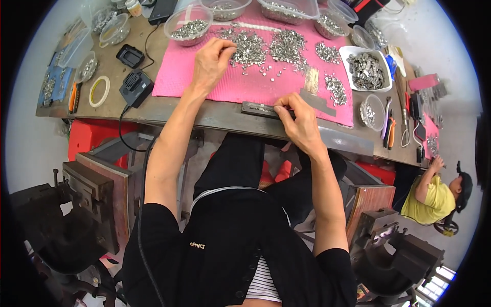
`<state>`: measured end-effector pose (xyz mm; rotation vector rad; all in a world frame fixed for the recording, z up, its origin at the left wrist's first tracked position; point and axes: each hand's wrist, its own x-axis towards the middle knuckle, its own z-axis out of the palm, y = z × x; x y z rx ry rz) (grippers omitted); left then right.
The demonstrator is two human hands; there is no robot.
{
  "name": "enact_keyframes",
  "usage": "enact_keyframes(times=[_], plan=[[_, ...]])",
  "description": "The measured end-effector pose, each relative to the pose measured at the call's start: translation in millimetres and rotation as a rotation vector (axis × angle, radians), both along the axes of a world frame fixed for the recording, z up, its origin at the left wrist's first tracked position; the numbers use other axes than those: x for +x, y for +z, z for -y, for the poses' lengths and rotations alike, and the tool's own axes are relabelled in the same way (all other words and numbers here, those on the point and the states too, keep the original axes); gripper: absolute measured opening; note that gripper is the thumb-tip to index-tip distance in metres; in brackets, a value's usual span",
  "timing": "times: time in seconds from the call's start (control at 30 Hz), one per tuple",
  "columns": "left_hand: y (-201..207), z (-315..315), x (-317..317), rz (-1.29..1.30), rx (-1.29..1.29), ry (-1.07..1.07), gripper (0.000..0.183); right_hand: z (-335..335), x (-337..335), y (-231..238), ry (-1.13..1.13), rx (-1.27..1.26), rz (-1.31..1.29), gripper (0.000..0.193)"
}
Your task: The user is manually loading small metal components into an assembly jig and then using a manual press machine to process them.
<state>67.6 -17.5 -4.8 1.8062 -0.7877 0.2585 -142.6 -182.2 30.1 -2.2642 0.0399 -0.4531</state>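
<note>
My left hand point(210, 64) reaches over the pink mat point(176, 79), its thumb and fingers pinched together at the left edge of a pile of small shiny metal pieces point(249, 48). Whatever sits between those fingertips is too small to make out. At the mat's front edge lies a narrow dark metal bar point(260, 109) with small bright pieces along its top. My right hand point(300, 123) is closed at the right end of this bar, thumb and fingers bent around it and covering that end. A second pile of metal pieces point(288, 47) lies just right of the first.
Clear plastic bowls point(189, 25) of metal parts line the back. At right stand a white tray point(365, 70) of larger pieces and a small tub point(372, 112). A black charger point(136, 88) and tape roll point(99, 91) lie left. A person in yellow point(429, 199) works at far right.
</note>
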Motion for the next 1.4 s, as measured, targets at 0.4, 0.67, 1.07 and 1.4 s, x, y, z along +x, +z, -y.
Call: enact_keyframes(times=[0.4, 0.67, 1.07, 1.4], plan=[[-5.1, 17.5, -49.9, 0.017, 0.144, -0.338, 0.013, -9.2, -1.4, -11.9, 0.000, -0.175, 0.138, 0.013], [2.9, -2.3, -48.5, 0.023, 0.102, -0.229, 0.016, -13.4, -1.1, -14.3, -0.011, -0.320, 0.208, 0.012], [0.3, -4.0, -64.8, 0.243, 0.322, -0.110, 0.009, 10.4, 64.6, -21.7, -0.026, -0.364, 0.059, 0.014], [8.0, -9.8, -56.3, 0.162, 0.232, -0.187, 0.009, 23.8, 58.5, -16.3, 0.003, -0.521, 0.049, 0.010]])
